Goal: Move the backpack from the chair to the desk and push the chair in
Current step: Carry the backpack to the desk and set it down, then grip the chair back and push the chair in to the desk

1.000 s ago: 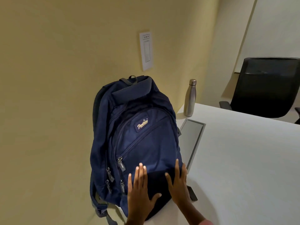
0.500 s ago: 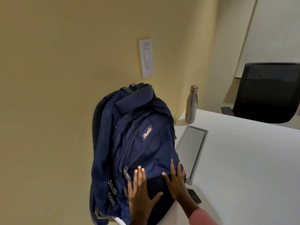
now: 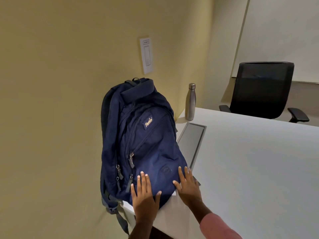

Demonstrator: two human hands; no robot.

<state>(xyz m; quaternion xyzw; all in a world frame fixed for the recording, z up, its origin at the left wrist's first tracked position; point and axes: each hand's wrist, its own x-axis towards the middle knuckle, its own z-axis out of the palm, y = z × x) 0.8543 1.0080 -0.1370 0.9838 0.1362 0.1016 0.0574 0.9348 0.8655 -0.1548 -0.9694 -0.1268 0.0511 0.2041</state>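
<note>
Head view
Backpack: navy backpack (image 3: 143, 144) stands upright on the white surface (image 3: 250, 169) at its near-left corner, leaning against the yellow wall (image 3: 60, 100); one grey strap hangs over the near edge.
Left hand (image 3: 144, 199): flat, fingers spread, pressed on the backpack's lower front.
Right hand (image 3: 189, 187): flat, fingers apart, at the backpack's lower right side.
Edges: grey cable hatch (image 3: 192, 144) just beside the backpack; steel bottle (image 3: 190, 102) by the wall.
Open room: wide bare surface to the right; black office chair (image 3: 262, 90) beyond the far edge.
</note>
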